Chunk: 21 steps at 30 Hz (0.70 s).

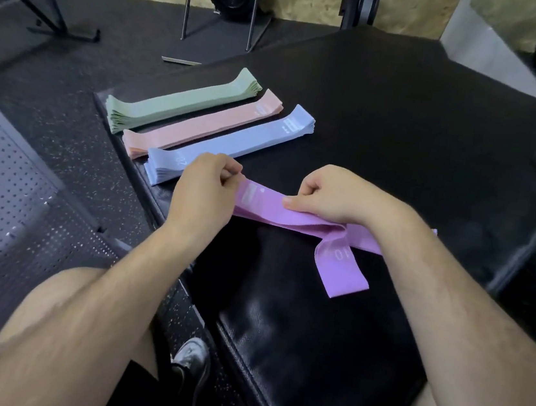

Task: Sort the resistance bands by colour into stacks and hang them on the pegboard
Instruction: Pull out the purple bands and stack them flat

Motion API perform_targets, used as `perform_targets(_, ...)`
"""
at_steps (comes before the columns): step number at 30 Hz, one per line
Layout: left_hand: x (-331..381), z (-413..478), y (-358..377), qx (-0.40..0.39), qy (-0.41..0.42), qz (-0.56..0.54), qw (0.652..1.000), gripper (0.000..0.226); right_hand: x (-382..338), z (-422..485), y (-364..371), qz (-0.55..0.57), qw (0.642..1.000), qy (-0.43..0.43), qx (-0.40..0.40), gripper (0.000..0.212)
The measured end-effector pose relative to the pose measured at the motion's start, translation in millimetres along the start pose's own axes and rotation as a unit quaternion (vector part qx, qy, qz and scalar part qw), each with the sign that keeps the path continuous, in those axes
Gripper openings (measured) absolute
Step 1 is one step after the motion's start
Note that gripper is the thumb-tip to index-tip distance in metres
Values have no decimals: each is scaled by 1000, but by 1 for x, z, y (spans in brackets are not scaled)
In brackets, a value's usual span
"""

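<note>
Room: gym with a speckled rubber floor [66, 131] and a chipboard wall behind dark equipment stands.
Pad: one wide black pad [403, 135] serves as the sorting surface, within easy reach of the seated person.
Pegboard: one dark pegboard [8, 188] lies flat on the floor to the left, with nothing hung on it yet.
Stacks: three, side by side and parallel on the pad's far left. They are a green stack [184, 105], a pink stack [202, 124] and a blue stack [233, 141], kept apart so the colours stay separate.
Purple band [266, 202]: stretched flat between both hands just in front of the blue stack, probably being straightened to start a fourth pile. How many layers it has I cannot tell.
Loose purple loop [342, 272]: one, lying crosswise under the held strip, apparently waiting its turn.
Left hand [208, 182]: fingers curled, pinching the band's left end.
Right hand [332, 193]: curled over the band further along, thumb pressed on top to hold it taut.
Progress: sorting looks nearly done, and hanging has not begun.
</note>
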<state>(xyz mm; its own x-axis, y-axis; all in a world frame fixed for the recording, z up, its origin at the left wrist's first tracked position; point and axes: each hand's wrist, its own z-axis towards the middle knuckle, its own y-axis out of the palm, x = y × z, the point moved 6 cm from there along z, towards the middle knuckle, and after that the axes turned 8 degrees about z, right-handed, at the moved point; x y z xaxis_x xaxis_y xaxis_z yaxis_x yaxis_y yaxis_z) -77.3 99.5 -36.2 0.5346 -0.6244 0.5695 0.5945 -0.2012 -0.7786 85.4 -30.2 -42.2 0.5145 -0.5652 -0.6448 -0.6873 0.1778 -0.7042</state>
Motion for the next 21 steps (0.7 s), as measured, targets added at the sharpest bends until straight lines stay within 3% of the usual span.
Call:
perform_targets(15,-3,-6,13,1,31,132,991,28,-11,-8,5,-29,999,7,30,32)
perform_targets(19,23,-15,14,61,168,174,968,39,-12,-10,5,-19,999,4,32,32)
perform_targets(21,35,-24,30,3,236,164,958,46,-12,-10,5,-14,999,2,34,29)
